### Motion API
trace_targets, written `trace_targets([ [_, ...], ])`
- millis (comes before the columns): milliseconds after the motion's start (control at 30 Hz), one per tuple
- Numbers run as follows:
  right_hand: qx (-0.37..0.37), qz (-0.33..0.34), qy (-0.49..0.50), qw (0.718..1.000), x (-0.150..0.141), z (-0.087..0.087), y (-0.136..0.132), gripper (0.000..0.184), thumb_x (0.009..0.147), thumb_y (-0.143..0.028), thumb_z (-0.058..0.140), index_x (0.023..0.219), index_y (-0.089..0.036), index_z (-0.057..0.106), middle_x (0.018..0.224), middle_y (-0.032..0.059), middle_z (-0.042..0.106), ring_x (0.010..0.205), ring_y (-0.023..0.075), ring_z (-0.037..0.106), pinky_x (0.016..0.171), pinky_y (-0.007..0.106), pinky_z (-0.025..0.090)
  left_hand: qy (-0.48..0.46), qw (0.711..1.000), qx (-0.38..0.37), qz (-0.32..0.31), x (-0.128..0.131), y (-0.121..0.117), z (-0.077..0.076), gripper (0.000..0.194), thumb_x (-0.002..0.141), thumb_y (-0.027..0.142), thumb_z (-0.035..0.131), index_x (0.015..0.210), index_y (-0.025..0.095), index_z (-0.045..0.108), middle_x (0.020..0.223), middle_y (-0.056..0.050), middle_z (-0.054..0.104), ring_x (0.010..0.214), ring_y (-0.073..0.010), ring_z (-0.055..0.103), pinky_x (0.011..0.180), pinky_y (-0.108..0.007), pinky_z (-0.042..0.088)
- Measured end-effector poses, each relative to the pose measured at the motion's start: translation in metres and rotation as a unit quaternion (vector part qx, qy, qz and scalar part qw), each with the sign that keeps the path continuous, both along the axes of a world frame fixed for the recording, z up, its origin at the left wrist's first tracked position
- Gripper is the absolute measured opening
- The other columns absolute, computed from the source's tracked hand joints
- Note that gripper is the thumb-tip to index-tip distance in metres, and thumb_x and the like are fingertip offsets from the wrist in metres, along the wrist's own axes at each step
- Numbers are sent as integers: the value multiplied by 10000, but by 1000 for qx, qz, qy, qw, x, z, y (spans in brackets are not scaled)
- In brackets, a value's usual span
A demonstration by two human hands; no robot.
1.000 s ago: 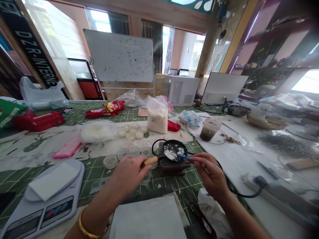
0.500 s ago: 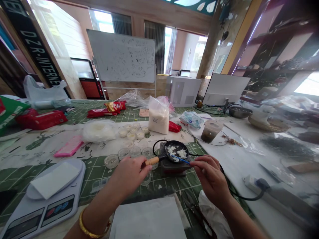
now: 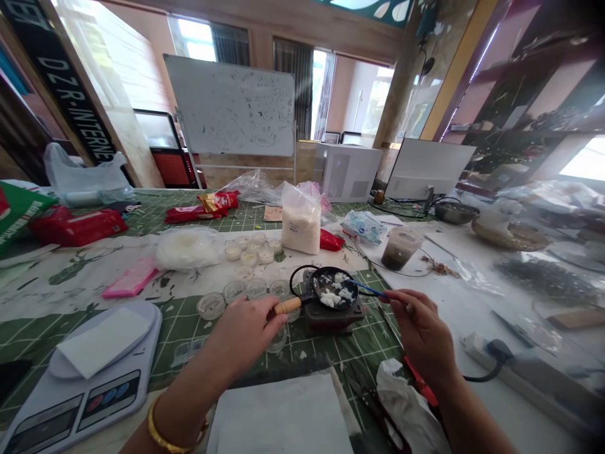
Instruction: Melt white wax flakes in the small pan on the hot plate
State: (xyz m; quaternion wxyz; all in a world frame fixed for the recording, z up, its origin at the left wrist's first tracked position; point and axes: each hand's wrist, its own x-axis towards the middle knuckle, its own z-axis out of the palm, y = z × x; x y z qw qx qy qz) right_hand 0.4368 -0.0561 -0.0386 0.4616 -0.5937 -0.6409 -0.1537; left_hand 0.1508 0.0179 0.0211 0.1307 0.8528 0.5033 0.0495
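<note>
My left hand (image 3: 253, 325) is closed round the wooden handle (image 3: 287, 306) of a small black frying pan (image 3: 317, 301). The pan rests on a small dark electric hotplate (image 3: 334, 321). White clumps (image 3: 331, 299) lie in the pan, some of them crumbled. Between the fingers of my right hand (image 3: 420, 328) is a thin blue stirring stick (image 3: 371, 289), its tip at the pan's right rim. Left of the pan stand several clear round cups (image 3: 258, 289). Behind it a clear bag of whitish granules (image 3: 301, 228) sits upright.
A kitchen scale (image 3: 111, 384) with a white sheet lies at the left. White paper (image 3: 281, 416) is in front, with scissors (image 3: 378, 403) and crumpled tissue (image 3: 409, 403) beside it. At the right are a power strip (image 3: 524, 372) and a plastic cup of dark stuff (image 3: 401, 249).
My right hand has moved right, drawing the stick's tip from the middle of the pan to its right rim. The white clumps have shifted. My left hand stays on the handle.
</note>
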Motion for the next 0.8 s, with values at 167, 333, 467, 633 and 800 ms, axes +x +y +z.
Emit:
trace_targets([
  [167,-70,97,66,991,0,-3,-1,202,926,-285,534,1031,-245,702,979,67,690,953,226,631,842,409,505,0,1000,1,-1,0,-1,1,287,951,372,408,971,197,635,788,-62,667,801,-285,612,641,-332,375],
  [333,-21,141,168,976,2,5,-8,180,931,-269,523,900,-233,697,887,57,684,915,218,634,792,375,526,3,1000,2,0,0,-1,1,280,943,388,426,906,199,629,747,-57,654,771,-284,609,620,-328,359],
  [467,-28,96,104,989,5,3,-5,152,914,-267,552,925,-238,701,866,50,698,908,224,623,844,407,490,-2,1000,-2,2,0,-1,2,281,943,388,420,894,200,622,747,-54,655,758,-278,611,615,-323,355],
  [633,-20,98,120,988,2,-1,-3,174,938,-238,505,899,-229,674,895,53,667,885,206,629,795,375,504,6,1000,-7,2,0,0,3,284,943,388,416,890,200,623,732,-51,651,747,-275,613,607,-316,348],
  [800,-10,61,20,998,-2,0,-3,150,914,-221,538,978,-229,674,917,65,683,912,225,608,841,426,471,3,1000,-8,4,0,0,3,278,947,389,427,916,196,625,775,-60,666,763,-277,618,604,-314,339],
])
